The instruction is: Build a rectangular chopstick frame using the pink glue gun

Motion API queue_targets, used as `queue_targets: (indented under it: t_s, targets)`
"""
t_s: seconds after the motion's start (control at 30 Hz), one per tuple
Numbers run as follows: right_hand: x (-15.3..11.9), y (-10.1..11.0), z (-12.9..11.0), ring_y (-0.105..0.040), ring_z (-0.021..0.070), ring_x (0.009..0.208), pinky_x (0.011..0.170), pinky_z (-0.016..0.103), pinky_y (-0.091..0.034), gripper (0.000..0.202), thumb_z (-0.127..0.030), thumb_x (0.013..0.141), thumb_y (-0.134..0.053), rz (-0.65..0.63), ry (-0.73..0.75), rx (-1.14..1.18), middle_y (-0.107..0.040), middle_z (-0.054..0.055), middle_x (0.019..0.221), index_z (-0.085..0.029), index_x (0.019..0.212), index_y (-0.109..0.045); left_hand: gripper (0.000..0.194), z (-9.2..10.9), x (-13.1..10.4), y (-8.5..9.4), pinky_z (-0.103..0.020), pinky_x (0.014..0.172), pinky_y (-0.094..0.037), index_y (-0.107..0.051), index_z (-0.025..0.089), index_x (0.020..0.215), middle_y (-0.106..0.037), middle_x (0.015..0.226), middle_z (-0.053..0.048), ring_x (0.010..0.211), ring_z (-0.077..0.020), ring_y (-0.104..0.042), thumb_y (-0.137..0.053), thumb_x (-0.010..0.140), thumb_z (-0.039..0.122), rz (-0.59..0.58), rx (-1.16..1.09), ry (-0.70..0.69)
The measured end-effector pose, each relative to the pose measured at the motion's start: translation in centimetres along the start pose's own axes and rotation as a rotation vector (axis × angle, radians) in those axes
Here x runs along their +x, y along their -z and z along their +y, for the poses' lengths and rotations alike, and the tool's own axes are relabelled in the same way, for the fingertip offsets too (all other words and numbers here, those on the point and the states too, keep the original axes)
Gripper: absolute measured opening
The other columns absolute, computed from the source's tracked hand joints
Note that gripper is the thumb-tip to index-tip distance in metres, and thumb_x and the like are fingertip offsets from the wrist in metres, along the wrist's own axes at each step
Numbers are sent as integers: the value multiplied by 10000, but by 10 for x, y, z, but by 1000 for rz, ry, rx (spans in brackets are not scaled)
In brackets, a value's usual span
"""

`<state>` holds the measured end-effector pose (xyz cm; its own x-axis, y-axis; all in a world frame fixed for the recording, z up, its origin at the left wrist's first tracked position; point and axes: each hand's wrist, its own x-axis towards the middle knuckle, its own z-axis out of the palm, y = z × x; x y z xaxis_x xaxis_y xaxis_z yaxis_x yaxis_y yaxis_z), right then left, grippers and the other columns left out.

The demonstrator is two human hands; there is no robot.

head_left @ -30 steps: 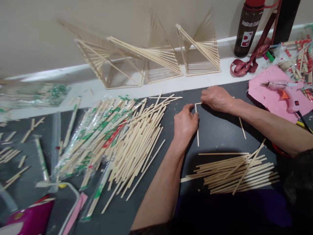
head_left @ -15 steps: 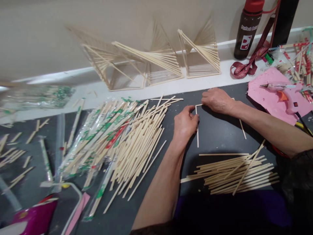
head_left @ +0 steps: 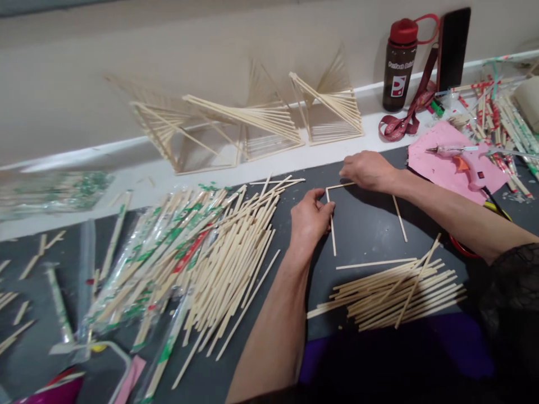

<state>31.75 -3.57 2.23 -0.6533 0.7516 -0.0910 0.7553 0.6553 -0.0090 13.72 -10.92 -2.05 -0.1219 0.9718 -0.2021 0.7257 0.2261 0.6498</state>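
Note:
My left hand [head_left: 310, 220] has thumb and fingers closed on the left chopstick [head_left: 333, 235], close to a corner of a three-sided outline on the dark tabletop. At that corner it meets the top chopstick [head_left: 340, 185], and my right hand [head_left: 370, 171] is closed over the other part of it, hiding where the fingers grip. Below my right wrist the third chopstick [head_left: 400, 219] slants down, its upper end hidden by the wrist. Nearer to me lies a single chopstick [head_left: 374, 264] above a loose pile of chopsticks [head_left: 396, 300].
Left of my left arm are a heap of bare chopsticks [head_left: 236, 269] and wrapped chopsticks [head_left: 151, 252]. Twisted stick frames [head_left: 248, 120] stand along the white ledge. Further right are a bottle [head_left: 400, 67], a phone [head_left: 453, 50] and a glue gun [head_left: 467, 163] on pink foam [head_left: 433, 140].
The whole view has shifted, so the ledge things sit lower and further left. Both hands keep about the same place at the chopstick outline.

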Motion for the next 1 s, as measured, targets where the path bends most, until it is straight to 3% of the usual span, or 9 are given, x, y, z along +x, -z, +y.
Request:
queue_targets:
  t_s: [0.17, 0.27, 0.43, 0.57, 0.67, 0.83, 1.0]
  targets:
    - [-35, 8, 34, -652, 219, 1006, 773, 300, -401, 343, -189, 958, -454, 230, -200, 175, -740, 109, 1109, -145, 1095, -765, 497, 4, -1, 1, -248, 565, -500, -607, 147, 1307, -646, 668, 27, 472, -137, -589, -594, 842, 322, -25, -75, 53]
    - [-62, 3, 45, -663, 215, 970, 787, 299, -411, 325, -198, 923, -481, 270, -313, 217, -762, 86, 1044, -149, 1038, -781, 510, 8, -2, 2, -233, 494, -456, -601, 148, 1315, -638, 676, 26, 444, -124, -549, -584, 838, 329, -27, -104, 79]
    - [-99, -7, 31, -685, 209, 977, 784, 285, -431, 313, -231, 910, -514, 163, -474, 231, -774, 68, 1089, -177, 1083, -769, 464, 5, -1, 1, -246, 489, -444, -647, 148, 1223, -637, 673, 15, 466, -141, -560, -548, 829, 373, 4, -135, 62]
    - [-111, -6, 9, -702, 235, 940, 719, 298, -419, 310, -257, 930, -490, 18, -541, 136, -782, 100, 1031, -167, 1039, -766, 326, 5, -2, 4, -295, 697, -503, -734, 182, 968, -703, 738, -31, 677, -192, -664, -549, 832, 414, 92, 117, -29]
    - [-112, -7, -4, -709, 267, 939, 675, 310, -414, 332, -343, 945, -496, -68, -561, 79, -781, 131, 999, -159, 1000, -768, 298, 12, -6, 9, -328, 803, -497, -728, 204, 790, -738, 804, -65, 830, -238, -692, -564, 841, 447, 88, 314, -58]
    - [-112, -14, -10, -715, 299, 964, 669, 327, -436, 375, -411, 938, -494, -105, -583, 72, -777, 150, 994, -163, 983, -771, 296, 23, -13, 14, -350, 766, -504, -720, 221, 723, -746, 802, -101, 858, -282, -703, -598, 821, 472, 7, 407, -31]
    - [-110, -19, -9, -716, 305, 970, 680, 331, -449, 381, -391, 927, -480, -95, -610, 86, -773, 162, 986, -156, 982, -775, 224, 23, -15, 13, -353, 780, -514, -730, 229, 723, -759, 810, -104, 880, -291, -713, -613, 809, 400, -13, 418, -28]
